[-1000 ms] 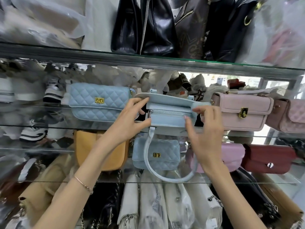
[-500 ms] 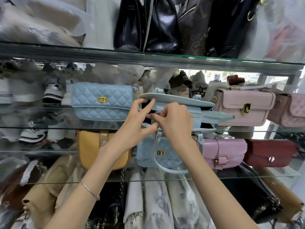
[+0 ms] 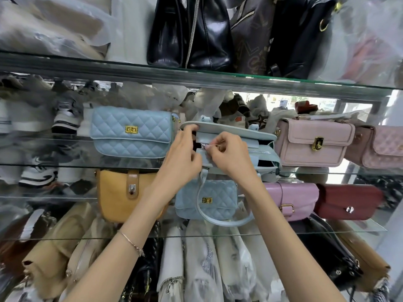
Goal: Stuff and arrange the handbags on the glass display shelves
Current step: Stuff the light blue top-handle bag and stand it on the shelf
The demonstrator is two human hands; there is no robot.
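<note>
A light blue handbag (image 3: 259, 138) lies on its side on the middle glass shelf (image 3: 65, 167), its top facing me and its looped handle (image 3: 220, 221) hanging down over the shelf's edge. My left hand (image 3: 182, 153) grips the bag's left end, fingers curled over the upper lip of the opening. My right hand (image 3: 229, 152) pinches the silver zipper pull (image 3: 204, 146) at the left end of the zip. The zip's teeth show to the right of my hand. Part of the bag's front is hidden by both hands.
A quilted blue bag (image 3: 130, 131) stands left of it, a pink bag (image 3: 314, 141) right. Below are a yellow bag (image 3: 117, 197), another quilted blue bag (image 3: 218, 199), a lilac bag (image 3: 292, 199) and a dark red bag (image 3: 349, 201). Black bags (image 3: 196, 31) fill the top shelf.
My right hand moved from the bag's right end to its left end and took hold of the zipper pull. My left hand shifted up to grip the opening's edge.
</note>
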